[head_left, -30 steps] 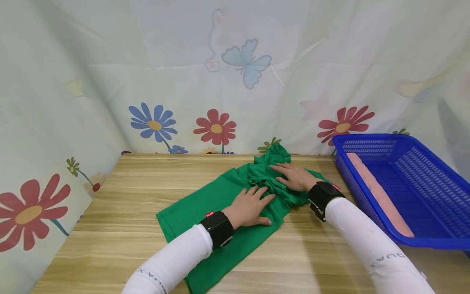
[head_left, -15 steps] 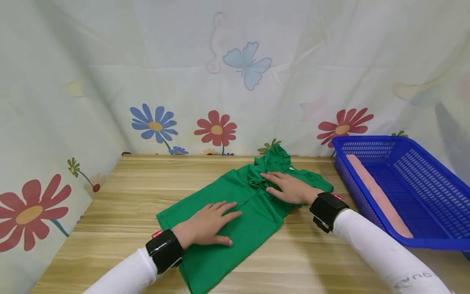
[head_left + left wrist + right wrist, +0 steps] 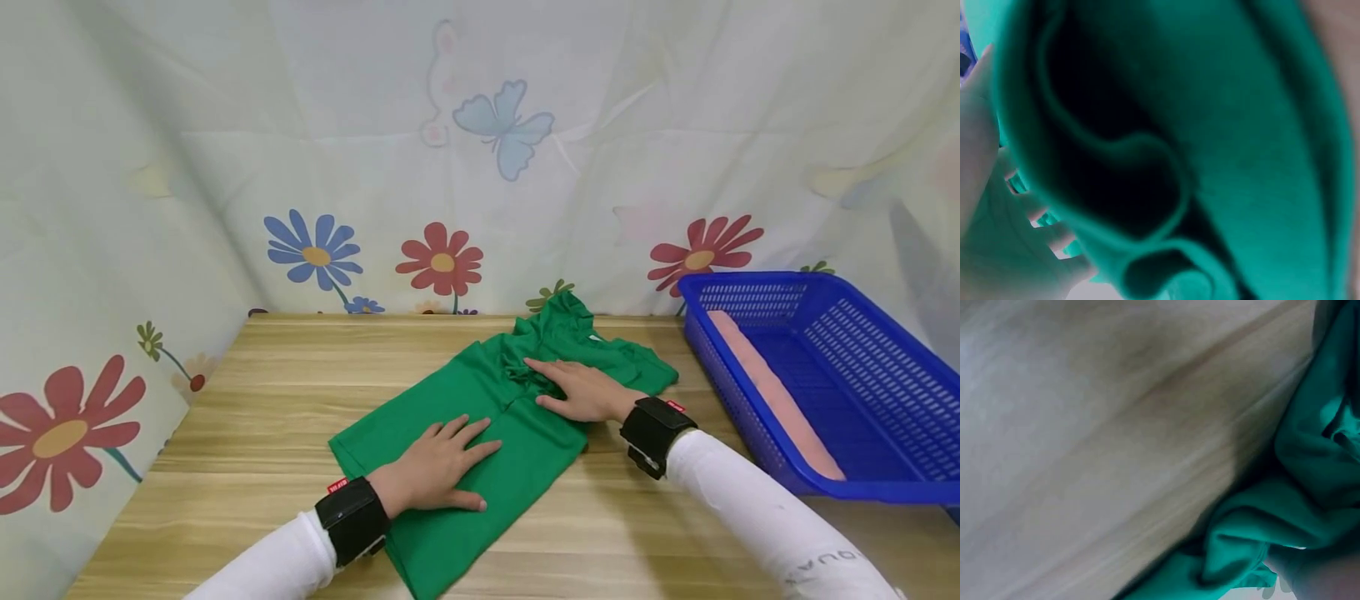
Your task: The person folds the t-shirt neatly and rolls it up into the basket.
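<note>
A green shirt (image 3: 540, 433) with ruffled trim lies slantwise on the table, its upper part bunched and a small white label at the neck. My left hand (image 3: 435, 471) rests on the lower part, fingers spread flat. Over the gathered ruffles lies my right hand (image 3: 588, 393), with its fingers extended. Close up in the left wrist view, folds of the shirt (image 3: 1247, 125) curl beside my left hand (image 3: 1010, 244). The right wrist view has the shirt's rumpled edge (image 3: 1260, 512) on the wood, with part of my right hand (image 3: 1322, 575) at the bottom.
A blue plastic basket (image 3: 708, 371) stands at the right, and a long pink folded cloth (image 3: 776, 400) lies along its left inner side. The wooden table (image 3: 300, 358) ends at a flower-printed curtain (image 3: 360, 150) behind it.
My left hand has slid down toward the hem, and the hem has shifted slightly right. My right hand has moved a little left and nearer, uncovering the neck label and the spread right side.
</note>
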`<state>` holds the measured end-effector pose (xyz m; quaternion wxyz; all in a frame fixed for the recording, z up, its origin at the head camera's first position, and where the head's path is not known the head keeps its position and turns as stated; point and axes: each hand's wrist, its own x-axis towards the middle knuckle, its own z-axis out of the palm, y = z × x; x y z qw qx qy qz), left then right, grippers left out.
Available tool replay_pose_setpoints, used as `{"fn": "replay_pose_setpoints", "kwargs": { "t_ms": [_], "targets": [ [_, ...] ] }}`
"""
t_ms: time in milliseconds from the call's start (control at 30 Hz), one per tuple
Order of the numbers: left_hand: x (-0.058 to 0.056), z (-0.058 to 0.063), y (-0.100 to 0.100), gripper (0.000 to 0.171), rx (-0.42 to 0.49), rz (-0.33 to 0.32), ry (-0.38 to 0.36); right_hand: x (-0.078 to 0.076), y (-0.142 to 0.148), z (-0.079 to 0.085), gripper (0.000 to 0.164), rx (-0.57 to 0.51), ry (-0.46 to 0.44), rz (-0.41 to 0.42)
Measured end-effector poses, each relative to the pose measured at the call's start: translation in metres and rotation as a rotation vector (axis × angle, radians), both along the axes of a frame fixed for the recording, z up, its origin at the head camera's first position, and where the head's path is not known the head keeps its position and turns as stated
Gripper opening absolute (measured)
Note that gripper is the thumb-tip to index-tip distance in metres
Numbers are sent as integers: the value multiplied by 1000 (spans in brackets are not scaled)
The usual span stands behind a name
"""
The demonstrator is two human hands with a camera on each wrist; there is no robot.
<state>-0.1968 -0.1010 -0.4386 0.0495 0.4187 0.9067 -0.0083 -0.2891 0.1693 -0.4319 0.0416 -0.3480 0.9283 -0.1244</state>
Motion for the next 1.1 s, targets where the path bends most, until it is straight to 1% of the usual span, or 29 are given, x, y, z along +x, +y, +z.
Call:
{"fn": "replay_pose_setpoints", "kwargs": {
  "t_ms": [200, 333, 433, 600, 700, 933, 1000, 1100],
  "targets": [
    [-2, 0, 19, 77, -16, 54, 1, -2, 0, -1, 58, 5, -20, -13],
    [-4, -1, 31, 78, -43, 94, 3, -5, 1, -2, 58, 1, -22, -3],
    [-5, -1, 40, 78, -57, 110, 19, -8, 3, -3, 57, 2, -25, 7],
    [-6, -4, 53, 78, -70, 119, 42, -10, 4, -4, 56, 13, -45, 27],
    [-6, -5, 57, 78, -76, 132, 47, -10, 1, -3, 55, 16, -51, 48],
    [-2, -1, 62, 77, -101, 149, 67, -10, -6, 0, 53, 5, -24, 99],
    [-1, 0, 62, 77, -107, 149, 78, -9, -7, 0, 53, -1, -20, 101],
    [-1, 0, 62, 77, -110, 147, 74, -9, -8, 1, 53, -12, -27, 99]
  ]
}}
